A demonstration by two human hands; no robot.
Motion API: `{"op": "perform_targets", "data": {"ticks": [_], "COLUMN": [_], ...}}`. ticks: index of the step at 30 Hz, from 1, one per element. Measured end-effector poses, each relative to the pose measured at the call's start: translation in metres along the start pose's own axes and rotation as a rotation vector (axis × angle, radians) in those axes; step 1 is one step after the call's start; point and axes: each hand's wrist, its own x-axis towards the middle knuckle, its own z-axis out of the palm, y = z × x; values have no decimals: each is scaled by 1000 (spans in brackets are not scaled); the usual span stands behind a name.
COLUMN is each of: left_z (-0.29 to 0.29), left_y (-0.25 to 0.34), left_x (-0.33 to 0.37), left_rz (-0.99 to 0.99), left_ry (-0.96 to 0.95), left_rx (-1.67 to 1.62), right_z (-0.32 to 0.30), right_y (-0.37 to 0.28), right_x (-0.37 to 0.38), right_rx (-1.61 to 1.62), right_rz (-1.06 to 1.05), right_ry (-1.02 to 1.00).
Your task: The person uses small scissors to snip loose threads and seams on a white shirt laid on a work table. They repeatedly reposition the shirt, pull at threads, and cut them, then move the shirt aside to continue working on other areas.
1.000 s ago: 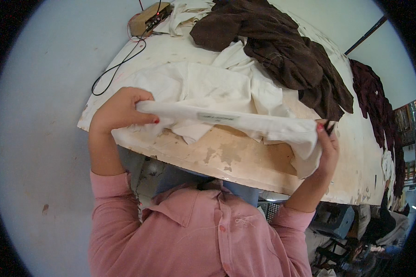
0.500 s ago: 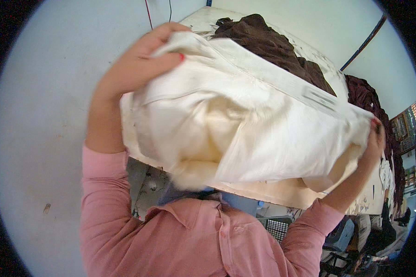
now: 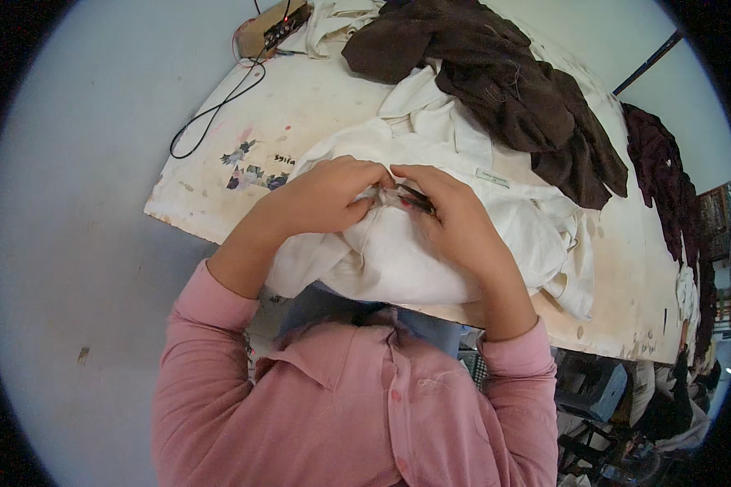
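Note:
A white garment (image 3: 422, 264) lies bunched on the table in front of me, with a pale label (image 3: 492, 178) on its far side. My left hand (image 3: 333, 196) is closed, pinching a fold of it near the middle. Close beside, my right hand (image 3: 459, 217) is wrapped round small dark thread snips (image 3: 415, 197). Their tips point at the pinched cloth between my two hands. My fingers hide the exact spot where the blades meet the fabric.
The stained pale table (image 3: 211, 191) has its near edge at my waist. Dark brown cloth (image 3: 495, 89) is heaped beyond the garment. A small brown box (image 3: 272, 28) with a black cable (image 3: 211, 114) sits at the far left. Dark maroon cloth (image 3: 654, 170) hangs at the right.
The garment was stretched up between both hands; now it is down on the table. My hands have come together at its middle, and the snips now show in my right hand.

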Motion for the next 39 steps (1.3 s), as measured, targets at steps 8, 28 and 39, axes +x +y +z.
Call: {"op": "perform_targets", "data": {"ticks": [8, 28, 39], "left_z": [7, -14, -7], "left_y": [0, 13, 19], "left_x": [-10, 18, 12], "left_rz": [-196, -39, -76], "left_ry": [-48, -132, -96], "left_rx": [162, -438, -392], "right_z": [1, 8, -15], "right_y": [9, 0, 10], "right_x": [-12, -45, -54], "right_rx": [146, 304, 546], "right_rz": [220, 317, 223], "right_ry": [-73, 122, -141]}}
